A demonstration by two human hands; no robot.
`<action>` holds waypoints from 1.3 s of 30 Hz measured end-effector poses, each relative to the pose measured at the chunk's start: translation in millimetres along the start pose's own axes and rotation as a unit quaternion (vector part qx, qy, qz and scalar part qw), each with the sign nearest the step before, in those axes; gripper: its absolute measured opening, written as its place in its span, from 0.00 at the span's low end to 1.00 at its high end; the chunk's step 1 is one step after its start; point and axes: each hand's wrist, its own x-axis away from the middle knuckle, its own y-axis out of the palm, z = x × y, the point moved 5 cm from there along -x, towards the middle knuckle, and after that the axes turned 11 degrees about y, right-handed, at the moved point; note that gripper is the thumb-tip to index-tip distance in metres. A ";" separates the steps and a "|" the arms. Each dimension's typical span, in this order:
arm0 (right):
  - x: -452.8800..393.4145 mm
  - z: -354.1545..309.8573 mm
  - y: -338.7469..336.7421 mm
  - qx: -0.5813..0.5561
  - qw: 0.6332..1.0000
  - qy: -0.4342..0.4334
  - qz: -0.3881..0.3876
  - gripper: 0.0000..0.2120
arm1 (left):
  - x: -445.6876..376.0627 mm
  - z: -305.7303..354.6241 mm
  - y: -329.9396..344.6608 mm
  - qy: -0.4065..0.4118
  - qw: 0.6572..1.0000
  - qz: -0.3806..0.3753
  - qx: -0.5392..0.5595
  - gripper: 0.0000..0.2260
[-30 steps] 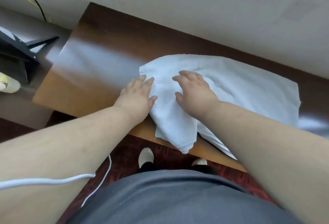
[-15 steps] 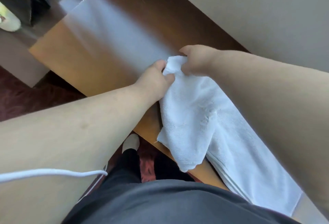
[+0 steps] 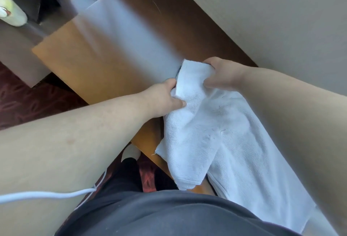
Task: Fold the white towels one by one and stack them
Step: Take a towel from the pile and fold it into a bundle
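With my left hand [image 3: 165,98] and right hand [image 3: 223,75] pinching the towel [image 3: 210,123] end over the table [image 3: 112,48], I should match corners squarely.

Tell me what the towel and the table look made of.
Towel: white terry cotton by the look, matte, with a looped nap and loose threads. Table: wood or wood veneer, I can't tell which, brown with a smooth semi-gloss finish that reflects a pale band of light.
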 end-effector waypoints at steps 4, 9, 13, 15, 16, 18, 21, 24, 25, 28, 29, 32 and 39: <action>-1.2 -9.5 -19.5 0.033 0.999 -0.023 0.034 0.13 | 5.2 17.3 -5.2 0.044 0.998 0.041 0.004 0.19; 3.2 0.6 -64.2 -0.190 0.970 -0.040 0.145 0.15 | 3.9 41.5 -33.7 0.086 0.976 0.158 0.125 0.26; -8.9 15.7 -58.3 -0.258 0.951 0.030 0.170 0.22 | -0.5 18.8 -45.2 -0.036 0.995 0.095 0.005 0.46; -17.9 14.4 -47.7 -0.245 0.957 0.039 0.151 0.25 | 5.4 -1.9 -43.7 -0.091 0.991 0.040 -0.088 0.46; -22.7 12.7 -44.0 -0.238 0.959 0.044 0.147 0.24 | 8.2 -9.9 -43.6 -0.096 0.990 0.033 -0.100 0.45; -30.9 8.2 -41.6 -0.225 0.961 0.052 0.153 0.19 | 11.5 -19.6 -49.1 -0.087 0.990 0.054 -0.092 0.42; -39.7 5.3 -49.3 -0.253 0.944 0.057 0.203 0.12 | 9.6 -25.0 -61.2 -0.053 0.989 0.076 -0.112 0.31; -45.5 9.0 -62.0 -0.308 0.909 0.070 0.274 0.15 | 8.1 -32.7 -78.3 -0.032 0.987 0.150 -0.048 0.19; -48.7 9.3 -61.5 -0.289 0.915 0.080 0.271 0.17 | 8.6 -37.1 -83.5 -0.035 0.984 0.169 -0.041 0.16; -57.3 5.1 -50.0 -0.222 0.945 0.092 0.220 0.22 | 12.9 -52.7 -86.6 -0.087 0.977 0.139 -0.137 0.13; -56.3 0.7 -48.0 -0.218 0.947 0.085 0.220 0.23 | 15.0 -56.7 -86.0 -0.104 0.971 0.128 -0.172 0.15; -48.2 -16.0 -53.9 -0.196 0.940 0.040 0.275 0.23 | 15.8 -51.0 -91.1 -0.090 0.962 0.168 -0.195 0.13; -47.8 -44.9 -36.3 -0.214 0.938 0.016 0.271 0.14 | -58.8 5.7 -77.8 0.066 0.977 0.139 -0.148 0.15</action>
